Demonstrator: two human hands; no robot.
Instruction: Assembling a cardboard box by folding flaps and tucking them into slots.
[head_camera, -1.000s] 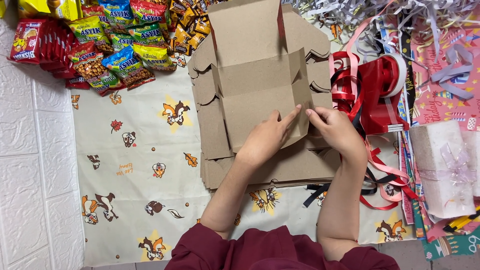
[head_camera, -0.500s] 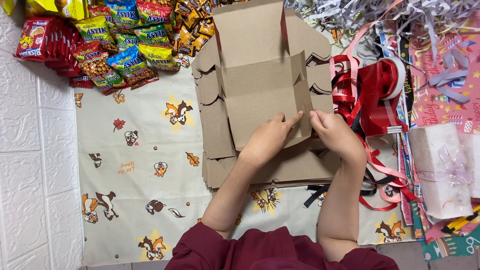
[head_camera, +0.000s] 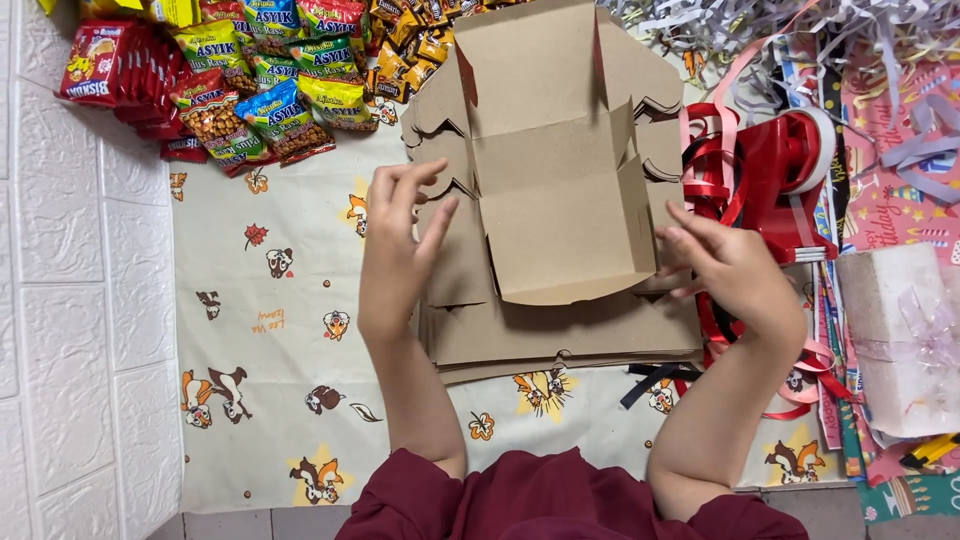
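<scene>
Over the stack of flat cardboard blanks, the left hand spreads open beside the half-folded cardboard box, fingers loose, gripping nothing. The right hand, fingers relaxed, touches its right wall. Its long axis points away from the person.

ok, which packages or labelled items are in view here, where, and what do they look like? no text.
Snack packets: top left on the cloth, a heap of glossy pouches in green, yellow and blue.
Red packets: far top left, flat red wrappers stacked in a row.
Small orange-brown packets: top centre, behind the cardboard.
Brown cardboard box: centre, half-folded blank on a stack of flats, unprinted.
Wrapped white block: right edge, under clear film.
</scene>
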